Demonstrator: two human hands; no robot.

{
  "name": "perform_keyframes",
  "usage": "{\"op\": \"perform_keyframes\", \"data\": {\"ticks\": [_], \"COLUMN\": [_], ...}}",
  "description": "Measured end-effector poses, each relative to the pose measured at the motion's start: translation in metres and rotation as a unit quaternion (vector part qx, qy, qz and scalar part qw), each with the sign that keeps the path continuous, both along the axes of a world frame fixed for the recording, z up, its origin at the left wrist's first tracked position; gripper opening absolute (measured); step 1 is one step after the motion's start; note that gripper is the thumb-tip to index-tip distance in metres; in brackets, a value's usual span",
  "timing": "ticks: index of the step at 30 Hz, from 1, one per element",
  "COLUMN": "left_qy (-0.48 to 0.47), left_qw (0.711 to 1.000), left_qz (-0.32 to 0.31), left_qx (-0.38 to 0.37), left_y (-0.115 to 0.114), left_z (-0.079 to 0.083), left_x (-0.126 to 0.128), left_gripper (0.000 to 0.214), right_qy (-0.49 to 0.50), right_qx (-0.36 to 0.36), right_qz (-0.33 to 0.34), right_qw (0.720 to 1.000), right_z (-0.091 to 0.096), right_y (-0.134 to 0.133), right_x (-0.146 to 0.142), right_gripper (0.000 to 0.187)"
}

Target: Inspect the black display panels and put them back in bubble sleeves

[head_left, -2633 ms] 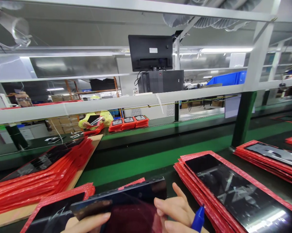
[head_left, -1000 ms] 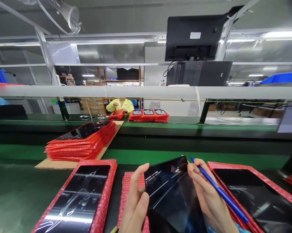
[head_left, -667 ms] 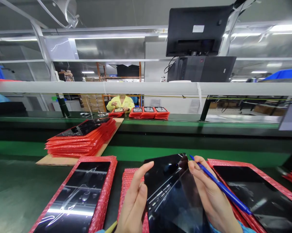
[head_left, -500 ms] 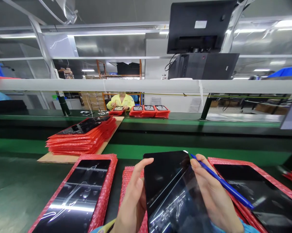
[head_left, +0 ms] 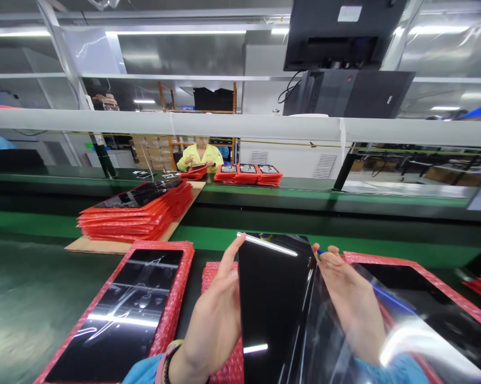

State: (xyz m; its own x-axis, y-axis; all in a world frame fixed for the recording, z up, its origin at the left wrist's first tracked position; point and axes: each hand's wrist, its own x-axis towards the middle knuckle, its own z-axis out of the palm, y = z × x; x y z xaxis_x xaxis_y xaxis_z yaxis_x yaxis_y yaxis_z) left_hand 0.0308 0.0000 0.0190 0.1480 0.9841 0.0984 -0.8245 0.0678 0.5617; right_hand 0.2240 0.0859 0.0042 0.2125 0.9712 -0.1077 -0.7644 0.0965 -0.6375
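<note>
I hold a glossy black glass panel point(head_left: 272, 304) upright in front of me, one hand on each long edge. My left hand point(head_left: 216, 320) grips its left edge, fingers pointing up, with a bracelet at the wrist. Fingers of my right hand point(head_left: 346, 298) close on the right edge near the top corner, and the same hand keeps a blue pen point(head_left: 319, 251) whose tip shows by the fingertips. A clear shiny film point(head_left: 404, 341) lies over my right wrist and the lower right. Under my hands lies a red bubble-wrap bag point(head_left: 220, 277).
A panel on red bubble wrap point(head_left: 124, 314) lies at the left, and another stack point(head_left: 424, 277) at the right. A tall red stack point(head_left: 140, 210) sits on cardboard beyond. A person in yellow point(head_left: 200, 154) works across the green belt point(head_left: 208, 237) beside more stacks point(head_left: 246, 173). A monitor point(head_left: 344, 32) hangs overhead.
I have raised the panel and tipped it more upright towards me. The clear film now spreads over my right hand, hiding most of the pen. My view has dropped slightly.
</note>
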Motion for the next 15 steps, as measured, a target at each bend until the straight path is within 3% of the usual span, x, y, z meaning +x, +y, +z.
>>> {"op": "perform_keyframes", "data": {"ticks": [8,15], "left_qy": [-0.020,-0.027], "left_qw": [1.000,0.999], "left_qz": [-0.009,-0.015], "left_qx": [-0.021,-0.020], "left_y": [0.002,0.001], "left_z": [0.001,0.001], "left_x": [-0.002,-0.001], "left_gripper": [0.060,0.061], "right_qy": [0.010,0.012], "right_qx": [-0.023,-0.050], "right_qz": [0.014,0.038], "right_qw": [1.000,0.998], "right_z": [-0.001,-0.001], "right_y": [0.012,0.007], "right_x": [-0.002,-0.003], "right_gripper": [0.014,0.021]}}
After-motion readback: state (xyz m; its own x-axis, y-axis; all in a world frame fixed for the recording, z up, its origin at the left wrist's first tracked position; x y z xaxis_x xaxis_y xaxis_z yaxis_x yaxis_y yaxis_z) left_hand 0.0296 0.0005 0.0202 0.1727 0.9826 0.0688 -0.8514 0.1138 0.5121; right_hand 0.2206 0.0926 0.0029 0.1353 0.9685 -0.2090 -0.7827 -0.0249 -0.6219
